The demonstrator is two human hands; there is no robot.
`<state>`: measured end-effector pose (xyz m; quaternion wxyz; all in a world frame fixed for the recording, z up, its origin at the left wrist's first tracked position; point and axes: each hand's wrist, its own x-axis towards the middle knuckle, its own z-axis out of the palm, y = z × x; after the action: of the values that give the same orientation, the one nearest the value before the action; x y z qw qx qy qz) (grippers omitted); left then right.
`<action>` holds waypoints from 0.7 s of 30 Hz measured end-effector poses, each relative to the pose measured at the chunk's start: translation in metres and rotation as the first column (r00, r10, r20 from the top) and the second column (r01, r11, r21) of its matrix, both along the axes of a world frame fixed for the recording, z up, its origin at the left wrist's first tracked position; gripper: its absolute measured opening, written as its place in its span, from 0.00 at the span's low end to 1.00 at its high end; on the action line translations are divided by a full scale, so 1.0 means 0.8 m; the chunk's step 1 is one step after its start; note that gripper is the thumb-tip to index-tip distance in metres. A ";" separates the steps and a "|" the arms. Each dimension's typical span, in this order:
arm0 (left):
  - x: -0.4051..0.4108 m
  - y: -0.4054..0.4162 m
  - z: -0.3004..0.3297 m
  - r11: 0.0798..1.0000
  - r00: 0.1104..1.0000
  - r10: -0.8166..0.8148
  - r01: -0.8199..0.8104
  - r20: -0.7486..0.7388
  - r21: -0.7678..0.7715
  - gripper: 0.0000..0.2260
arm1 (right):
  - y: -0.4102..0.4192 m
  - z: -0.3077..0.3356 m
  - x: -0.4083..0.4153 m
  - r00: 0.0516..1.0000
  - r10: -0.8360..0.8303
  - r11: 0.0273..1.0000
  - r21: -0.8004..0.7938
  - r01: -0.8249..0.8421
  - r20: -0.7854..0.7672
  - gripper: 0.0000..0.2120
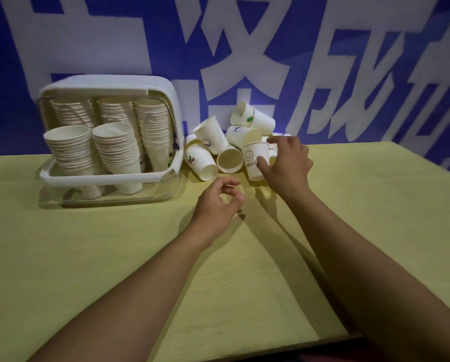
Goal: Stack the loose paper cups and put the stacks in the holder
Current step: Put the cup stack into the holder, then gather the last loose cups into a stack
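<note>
A pile of loose white paper cups [218, 145] lies at the back of the yellow table, right of the holder. One upright cup with a smiley and "HELLO" print [253, 159] stands at the front of the pile. My right hand [286, 163] reaches round it, thumb at its side and fingers spread over its rim, but no firm grip shows. Nearer me, my left hand [220, 202] hovers above the table with loosely curled fingers, holding nothing. The white holder [109, 176] with a clear front stands at the left and holds several tall cup stacks [116, 155].
A blue banner with large white characters [244, 61] hangs right behind the table. The yellow table top [88, 257] stretches toward me; its near edge [323, 338] shows at the lower right.
</note>
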<state>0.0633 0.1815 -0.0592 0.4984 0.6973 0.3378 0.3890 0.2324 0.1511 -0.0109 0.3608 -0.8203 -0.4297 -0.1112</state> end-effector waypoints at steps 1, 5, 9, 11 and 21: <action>-0.003 0.000 -0.002 0.999 0.999 -0.036 0.036 -0.035 -0.008 0.09 | 0.000 -0.005 0.005 1.000 -0.012 1.000 -0.009 0.012 0.018 0.25; -0.007 0.005 -0.002 0.998 0.995 -0.055 0.056 -0.088 0.009 0.07 | -0.009 -0.032 0.039 0.998 0.061 0.968 -0.244 -0.056 0.015 0.35; 0.001 0.009 -0.010 0.999 0.998 -0.019 0.020 -0.057 0.028 0.07 | -0.019 -0.042 0.054 0.995 0.100 0.949 -0.301 -0.097 -0.005 0.38; 0.003 0.009 -0.014 1.000 1.000 0.004 -0.003 -0.013 0.027 0.09 | -0.023 -0.037 0.057 0.994 0.095 0.951 -0.300 -0.075 0.051 0.37; -0.002 0.005 -0.012 0.999 0.996 0.020 -0.023 0.090 0.026 0.09 | -0.036 -0.016 0.058 0.992 0.128 0.929 -0.352 -0.116 0.012 0.30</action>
<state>0.0619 0.1858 -0.0686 0.4996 0.6820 0.3173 0.4297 0.2789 0.1223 -0.0237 0.2073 -0.8411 -0.4989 -0.0245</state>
